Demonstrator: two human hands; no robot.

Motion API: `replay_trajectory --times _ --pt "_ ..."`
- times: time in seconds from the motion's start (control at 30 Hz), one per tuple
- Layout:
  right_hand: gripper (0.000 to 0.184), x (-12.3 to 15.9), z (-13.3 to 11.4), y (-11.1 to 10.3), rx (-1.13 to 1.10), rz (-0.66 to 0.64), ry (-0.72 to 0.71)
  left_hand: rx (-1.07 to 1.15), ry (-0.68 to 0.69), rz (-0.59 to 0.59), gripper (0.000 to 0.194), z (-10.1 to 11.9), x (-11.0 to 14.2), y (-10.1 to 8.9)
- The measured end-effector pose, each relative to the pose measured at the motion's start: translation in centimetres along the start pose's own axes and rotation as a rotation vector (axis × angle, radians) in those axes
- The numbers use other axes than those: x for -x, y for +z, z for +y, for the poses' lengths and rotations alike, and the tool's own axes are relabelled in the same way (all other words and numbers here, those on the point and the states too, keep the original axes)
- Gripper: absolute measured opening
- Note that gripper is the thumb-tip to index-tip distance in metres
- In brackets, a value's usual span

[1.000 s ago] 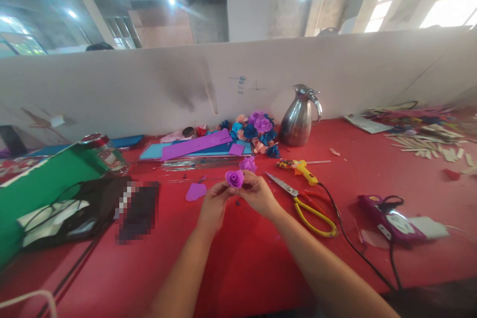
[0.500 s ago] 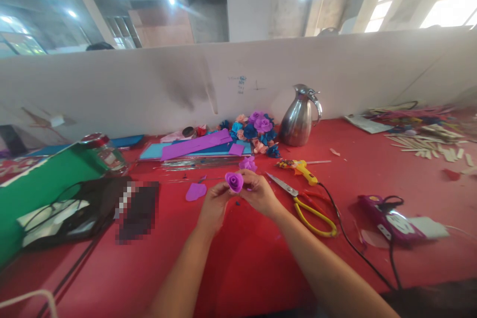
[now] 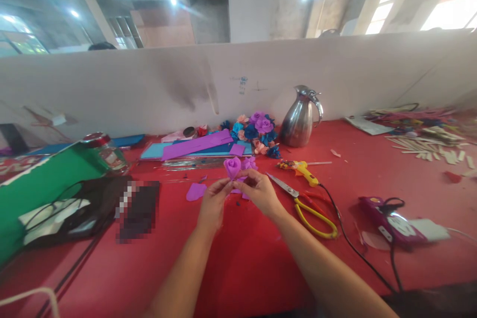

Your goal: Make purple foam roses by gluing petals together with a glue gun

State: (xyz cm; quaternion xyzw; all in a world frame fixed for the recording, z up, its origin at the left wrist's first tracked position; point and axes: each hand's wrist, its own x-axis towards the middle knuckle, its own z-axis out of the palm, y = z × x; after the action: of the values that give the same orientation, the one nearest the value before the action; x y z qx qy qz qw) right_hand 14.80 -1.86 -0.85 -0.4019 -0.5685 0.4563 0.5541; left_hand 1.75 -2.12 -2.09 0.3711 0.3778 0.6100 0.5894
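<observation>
Pinching rose (image 3: 232, 167) at base: left hand (image 3: 215, 201), right hand (image 3: 262, 195).
Squeeze lightly, below petals; glue gun (image 3: 307, 174) at 3 o'clock.

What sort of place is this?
Probably a craft workspace: a red table holding bunched paper flowers, yellow-handled scissors and a yellow glue gun, inside a bare concrete-looking building.

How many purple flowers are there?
4: one flower between left hand and right hand, a second just beyond, a third and fourth in the pile, which may hide more.
</observation>
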Motion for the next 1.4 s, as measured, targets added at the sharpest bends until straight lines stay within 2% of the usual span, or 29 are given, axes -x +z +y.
replay_trajectory --times 0.23,0.37,0.43,0.53,0.57,0.63,0.7,0.73,0.77,0.83,0.93,1.03,1.1,1.17,1.27,1.33,1.4 --pt "0.016 -0.1 0.3 0.1 0.007 0.058 -0.06 -0.081 0.028 -0.038 0.016 0.2 0.3 0.3" --pt "0.017 -0.5 0.2 -0.4 0.12 0.056 -0.113 -0.164 0.098 0.003 0.018 -0.1 0.0 -0.1" --pt "0.019 -1.0 -0.1 -2.0 0.287 0.112 -0.168 -0.23 0.135 0.034 0.02 -0.3 -0.3 -0.5" --pt "0.024 -1.8 -0.4 -6.0 0.698 0.298 -0.189 -0.361 0.177 0.075 0.021 -0.5 -0.7 -1.1" --pt "0.026 -2.0 -0.4 -7.6 0.85 0.373 -0.13 -0.407 0.19 0.076 0.02 -0.5 -0.7 -1.2" --pt "0.032 -2.2 -0.2 -10.6 1.06 0.522 0.091 -0.479 0.221 0.069 0.018 -0.4 -0.8 -1.3" --pt "0.04 -2.2 0.2 -12.7 1.148 0.587 0.337 -0.499 0.24 0.076 0.017 -0.4 -0.8 -1.3" --pt "0.043 -2.1 0.4 -13.3 1.164 0.595 0.411 -0.487 0.237 0.09 0.017 -0.5 -0.8 -1.3" --pt "0.045 -2.0 0.6 -13.7 1.169 0.594 0.459 -0.463 0.226 0.104 0.018 -0.6 -0.8 -1.3" --pt "0.046 -2.0 0.8 -13.8 1.169 0.591 0.47 -0.398 0.194 0.129 0.021 -0.6 -1.0 -1.4" --pt "0.04 -2.3 0.9 -13.0 1.125 0.58 0.329 -0.299 0.198 0.22 0.022 0.1 -1.6 -2.3" --pt "0.032 -2.7 1.0 -11.1 1.024 0.54 0.126 -0.188 0.313 0.465 0.018 1.2 -2.5 -3.8" --pt "0.028 -2.6 1.3 -8.8 0.972 0.452 -0.009 -0.083 0.342 0.588 0.017 1.8 -3.0 -4.8" --pt "0.025 -1.9 1.8 -5.7 0.938 0.268 -0.162 -0.04 0.328 0.619 0.019 1.9 -3.4 -5.3" --pt "0.021 -0.1 2.3 -0.7 0.928 -0.05 -0.313 -0.011 0.322 0.577 0.021 1.7 -3.4 -5.2" --pt "0.017 0.9 2.5 1.5 0.973 -0.136 -0.34 -0.01 0.316 0.538 0.021 1.6 -3.3 -4.9" --pt "0.016 1.1 2.4 2.0 1.012 -0.145 -0.329 -0.017 0.32 0.515 0.019 1.7 -3.1 -4.6"
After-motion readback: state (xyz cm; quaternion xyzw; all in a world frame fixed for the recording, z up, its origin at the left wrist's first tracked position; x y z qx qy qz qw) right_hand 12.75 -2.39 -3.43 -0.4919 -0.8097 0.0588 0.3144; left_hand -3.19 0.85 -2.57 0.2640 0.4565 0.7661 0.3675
